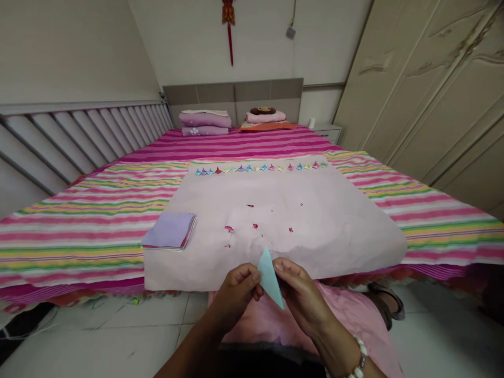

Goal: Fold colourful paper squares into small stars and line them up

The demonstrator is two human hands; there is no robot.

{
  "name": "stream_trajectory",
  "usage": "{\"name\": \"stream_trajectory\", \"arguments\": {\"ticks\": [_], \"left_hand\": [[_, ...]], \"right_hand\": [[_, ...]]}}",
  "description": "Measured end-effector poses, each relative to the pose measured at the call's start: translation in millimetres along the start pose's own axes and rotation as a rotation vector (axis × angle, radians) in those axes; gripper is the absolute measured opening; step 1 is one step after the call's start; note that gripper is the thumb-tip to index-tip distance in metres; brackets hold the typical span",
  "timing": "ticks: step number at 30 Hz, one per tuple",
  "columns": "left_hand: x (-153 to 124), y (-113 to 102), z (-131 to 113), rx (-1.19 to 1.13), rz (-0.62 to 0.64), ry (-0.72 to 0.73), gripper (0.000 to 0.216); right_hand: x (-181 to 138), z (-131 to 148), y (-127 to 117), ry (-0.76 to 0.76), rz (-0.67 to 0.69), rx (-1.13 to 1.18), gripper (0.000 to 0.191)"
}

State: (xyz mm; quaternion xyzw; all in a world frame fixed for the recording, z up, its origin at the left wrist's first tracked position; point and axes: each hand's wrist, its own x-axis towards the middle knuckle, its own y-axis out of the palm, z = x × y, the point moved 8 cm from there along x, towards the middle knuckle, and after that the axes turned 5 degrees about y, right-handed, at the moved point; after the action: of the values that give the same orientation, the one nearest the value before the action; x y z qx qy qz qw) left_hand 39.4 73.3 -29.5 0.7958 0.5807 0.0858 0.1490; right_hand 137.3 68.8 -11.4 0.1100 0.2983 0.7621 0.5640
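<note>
My left hand and my right hand both pinch a light blue folded paper, a narrow triangle with its tip pointing up. The hands hover just in front of the bed's near edge, above my pink lap. A large pale pink paper sheet lies spread on the bed beyond them. On its left corner sits a stack of square coloured papers, lilac on top. Along the sheet's far edge runs a row of several small folded paper stars in mixed colours.
The bed has a striped pink, green and yellow cover. Small red paper scraps dot the sheet. Folded bedding and pillows lie at the headboard. A slatted rail stands at left, a wardrobe at right, and a sandal rests on the tiled floor.
</note>
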Motion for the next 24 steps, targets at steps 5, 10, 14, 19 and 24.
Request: {"name": "stream_trajectory", "arguments": {"ticks": [5, 10, 14, 19, 24], "left_hand": [[-1, 4, 0, 0.008, 0.042, 0.026, 0.032], [-2, 10, 5, -0.018, 0.077, -0.011, 0.034], [-2, 11, 7, -0.032, 0.093, -0.025, 0.034], [-3, 11, 8, -0.053, 0.099, -0.039, 0.034], [-4, 11, 7, -0.072, 0.078, -0.050, 0.033]], "right_hand": [[0, 4, -3, 0.007, -0.054, -0.016, 0.027], [-1, 4, -2, 0.028, -0.056, -0.010, 0.028], [0, 5, -1, 0.016, -0.040, -0.017, 0.028], [1, 5, 0, 0.012, -0.028, -0.027, 0.026], [-1, 8, -1, 0.006, -0.035, 0.024, 0.017]]}}
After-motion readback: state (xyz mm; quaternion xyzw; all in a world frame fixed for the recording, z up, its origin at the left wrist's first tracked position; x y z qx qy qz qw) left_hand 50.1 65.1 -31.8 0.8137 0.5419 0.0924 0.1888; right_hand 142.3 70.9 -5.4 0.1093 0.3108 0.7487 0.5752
